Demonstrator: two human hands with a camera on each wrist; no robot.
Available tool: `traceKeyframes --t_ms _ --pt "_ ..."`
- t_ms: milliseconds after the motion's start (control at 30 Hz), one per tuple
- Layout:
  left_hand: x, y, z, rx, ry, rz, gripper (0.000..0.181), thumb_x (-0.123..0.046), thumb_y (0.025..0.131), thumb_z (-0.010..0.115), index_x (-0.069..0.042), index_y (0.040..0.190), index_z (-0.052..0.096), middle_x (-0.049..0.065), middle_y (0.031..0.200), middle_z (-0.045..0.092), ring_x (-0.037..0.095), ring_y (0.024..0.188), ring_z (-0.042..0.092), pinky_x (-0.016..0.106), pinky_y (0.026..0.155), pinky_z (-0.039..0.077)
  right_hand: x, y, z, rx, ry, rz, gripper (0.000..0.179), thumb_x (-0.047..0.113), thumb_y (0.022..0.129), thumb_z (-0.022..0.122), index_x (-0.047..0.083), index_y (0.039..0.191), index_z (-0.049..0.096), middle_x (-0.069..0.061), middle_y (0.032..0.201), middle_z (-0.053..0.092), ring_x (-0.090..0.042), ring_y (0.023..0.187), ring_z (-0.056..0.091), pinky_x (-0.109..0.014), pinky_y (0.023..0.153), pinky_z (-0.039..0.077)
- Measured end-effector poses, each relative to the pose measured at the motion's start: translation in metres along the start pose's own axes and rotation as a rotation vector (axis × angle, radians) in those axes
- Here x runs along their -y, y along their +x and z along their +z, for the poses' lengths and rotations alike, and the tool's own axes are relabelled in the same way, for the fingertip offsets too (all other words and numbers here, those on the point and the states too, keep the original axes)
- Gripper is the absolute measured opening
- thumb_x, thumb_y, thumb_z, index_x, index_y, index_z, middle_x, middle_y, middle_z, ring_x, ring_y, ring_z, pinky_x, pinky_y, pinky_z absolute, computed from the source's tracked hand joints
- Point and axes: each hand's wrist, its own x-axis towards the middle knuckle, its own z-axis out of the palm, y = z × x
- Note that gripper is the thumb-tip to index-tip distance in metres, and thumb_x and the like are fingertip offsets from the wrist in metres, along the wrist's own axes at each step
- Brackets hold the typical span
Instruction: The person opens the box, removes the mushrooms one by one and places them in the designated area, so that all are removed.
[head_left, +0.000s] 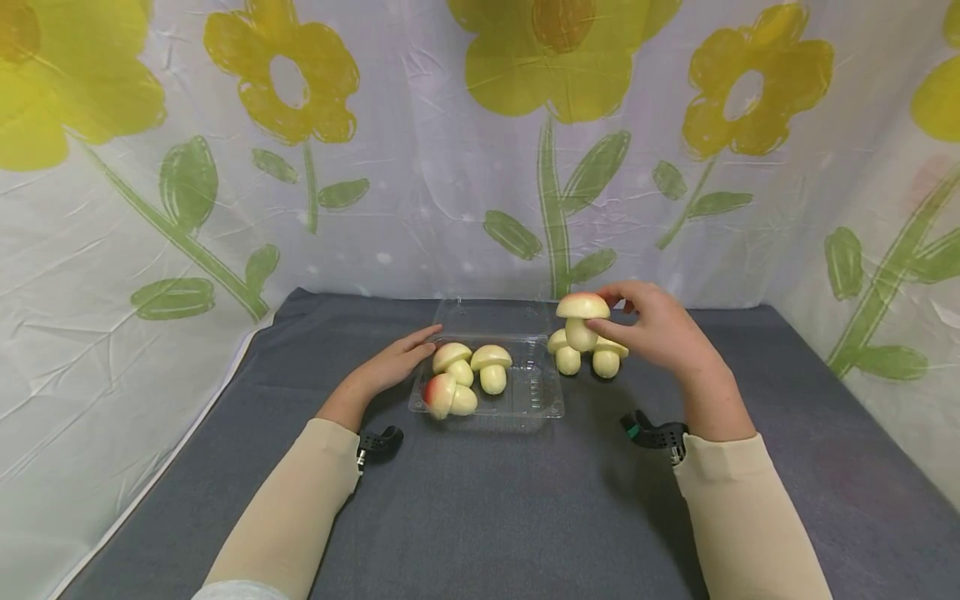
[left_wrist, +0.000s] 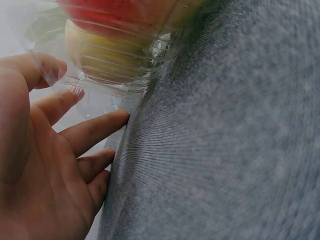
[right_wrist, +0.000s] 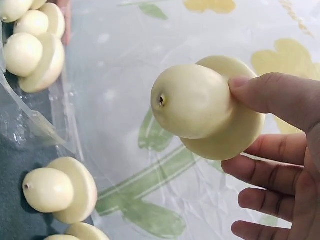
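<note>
My right hand (head_left: 660, 327) pinches a toy mushroom (head_left: 582, 307) by thumb and fingers, raised right of a clear plastic box (head_left: 534, 392). In the right wrist view its pale, rounded stem (right_wrist: 187, 102) faces the camera, with a small dark hole in the end. Three more cream mushrooms with reddish caps lie in the left part of the box, one of them a tipped mushroom (head_left: 450, 397). The left hand (head_left: 390, 364) is at the box's left side, its fingers extended; in the left wrist view the fingertips (left_wrist: 74, 96) are right at the clear wall.
Two mushrooms stand on the dark cloth below the raised one, a left one (head_left: 567, 358) and a right one (head_left: 606, 360). The box's transparent lid (head_left: 491, 317) is folded back toward the flowered curtain (head_left: 420, 208). Dark grey cloth (head_left: 495, 517) covers the table.
</note>
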Motion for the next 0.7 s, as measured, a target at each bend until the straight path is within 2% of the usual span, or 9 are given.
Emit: traceKeyframes --t_ms 433,700 --pt "0.001 -0.001 0.000 0.001 0.024 0.009 0.059 -0.041 0.113 0.038 -0.017 0.166 0.024 0.014 0.169 0.021 0.038 0.154 0.016 0.064 0.119 0.021 -0.015 -0.006 -0.017 -0.019 0.008 0.023 0.043 0.038 0.099 0.072 0.006 0.128 0.068 -0.013 0.119 0.062 -0.033 0.109 0.053 -0.050 0.093 0.042" --pt "-0.002 -0.002 -0.001 0.000 0.024 0.002 0.058 -0.040 0.113 0.038 -0.020 0.165 0.025 0.012 0.169 0.021 0.036 0.155 0.016 0.063 0.119 0.021 -0.022 -0.010 -0.026 -0.026 0.014 0.088 0.048 0.038 0.099 0.070 0.006 0.134 0.064 -0.015 0.125 0.060 -0.035 0.111 0.051 -0.049 0.090 0.042"
